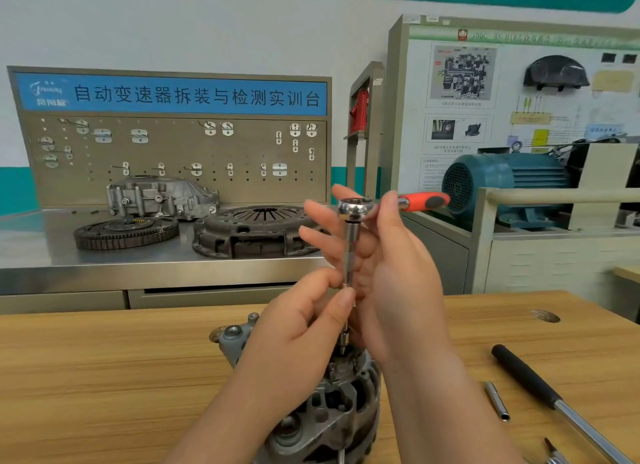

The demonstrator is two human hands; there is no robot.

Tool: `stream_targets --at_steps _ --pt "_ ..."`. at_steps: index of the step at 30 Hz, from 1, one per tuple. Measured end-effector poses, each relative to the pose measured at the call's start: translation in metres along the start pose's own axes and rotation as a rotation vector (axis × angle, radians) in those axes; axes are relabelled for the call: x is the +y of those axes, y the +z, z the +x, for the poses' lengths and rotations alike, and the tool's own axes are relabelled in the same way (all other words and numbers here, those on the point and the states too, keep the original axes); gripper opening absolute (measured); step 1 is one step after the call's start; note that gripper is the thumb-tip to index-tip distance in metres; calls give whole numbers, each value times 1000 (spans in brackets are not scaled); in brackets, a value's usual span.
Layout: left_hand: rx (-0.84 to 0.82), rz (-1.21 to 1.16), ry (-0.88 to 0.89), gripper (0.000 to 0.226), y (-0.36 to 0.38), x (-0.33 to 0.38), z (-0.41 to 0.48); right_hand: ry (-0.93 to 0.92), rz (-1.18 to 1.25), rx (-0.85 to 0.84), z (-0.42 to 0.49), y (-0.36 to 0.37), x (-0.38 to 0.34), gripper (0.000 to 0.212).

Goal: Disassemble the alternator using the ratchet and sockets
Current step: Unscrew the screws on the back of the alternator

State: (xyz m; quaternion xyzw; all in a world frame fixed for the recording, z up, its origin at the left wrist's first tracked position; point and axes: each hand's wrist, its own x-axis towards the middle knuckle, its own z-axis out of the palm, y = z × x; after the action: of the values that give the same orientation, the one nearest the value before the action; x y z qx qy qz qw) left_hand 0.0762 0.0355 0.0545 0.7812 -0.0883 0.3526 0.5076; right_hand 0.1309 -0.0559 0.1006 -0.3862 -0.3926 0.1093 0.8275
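Head view, 1 frame.

We see the alternator (322, 404) standing on the wooden table (104, 377), at the near edge and partly cut off by the bottom of the frame.

The ratchet (356, 209) is held above it, head up, with the orange handle pointing right. An extension (350, 255) runs straight down from the head to a socket (343, 340), which sits at the top of the alternator. We cannot tell whether it is seated on a fastener.

The left hand (301, 328) pinches the extension low down between thumb and forefinger, its other fingers curled.

The right hand (391, 266) is behind the extension. Its thumb lies across the ratchet neck and its fingers are spread behind the head, so it appears to grip the ratchet there.

On the table to the right lie 2 loose items, well apart from the alternator: a black-handled bar (530, 377) and a small metal tube (497, 401).

On the steel bench (34, 252) behind are a flywheel (126, 233) and a clutch cover (256, 231).
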Motion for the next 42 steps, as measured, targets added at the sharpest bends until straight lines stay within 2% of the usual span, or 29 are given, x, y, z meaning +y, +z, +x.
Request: stream_targets --at_steps 3,5,7,10,12,14,16,19,21,23,27,31,33,36,40,42 --pt "27 3 19 32 1 0 1 -109 -92 -5 -1 1 1 36" --pt "55 15 1 21 2 -1 2 -197 -145 -13 -2 2 1 25" --pt "76 9 -20 16 3 -1 2 -228 -165 -14 -2 3 2 27" --pt "75 -54 -33 23 3 1 2 -133 -80 -39 -2 3 3 29" --pt "38 -15 -16 31 2 2 0 -40 -49 -20 -1 1 2 44" --pt "15 45 7 26 1 2 -1 1 -45 -6 -1 -1 1 52" --pt "33 55 18 18 1 0 0 -54 -67 1 0 -1 1 44" --pt "50 40 0 21 2 0 2 -183 -92 11 0 1 2 25" --pt "56 6 -7 19 2 -2 3 -183 -46 -3 1 1 4 25" --pt "51 -40 -24 26 2 0 2 -113 29 -38 1 1 3 26" --pt "7 22 -12 40 1 1 -1 -16 34 -20 0 -1 1 49" --pt "47 42 -3 38 2 -2 1 -148 -81 -16 0 0 3 30" --pt "65 26 -30 28 3 -2 2 -230 -155 -30 0 1 4 27" --pt "74 -9 -56 25 4 -2 3 -180 -64 -53 -1 1 4 24" --pt "25 64 -13 43 1 2 -1 -19 38 -19 -1 -1 0 48" --pt "20 98 7 51 1 1 -1 -16 35 -6 -1 0 0 50"
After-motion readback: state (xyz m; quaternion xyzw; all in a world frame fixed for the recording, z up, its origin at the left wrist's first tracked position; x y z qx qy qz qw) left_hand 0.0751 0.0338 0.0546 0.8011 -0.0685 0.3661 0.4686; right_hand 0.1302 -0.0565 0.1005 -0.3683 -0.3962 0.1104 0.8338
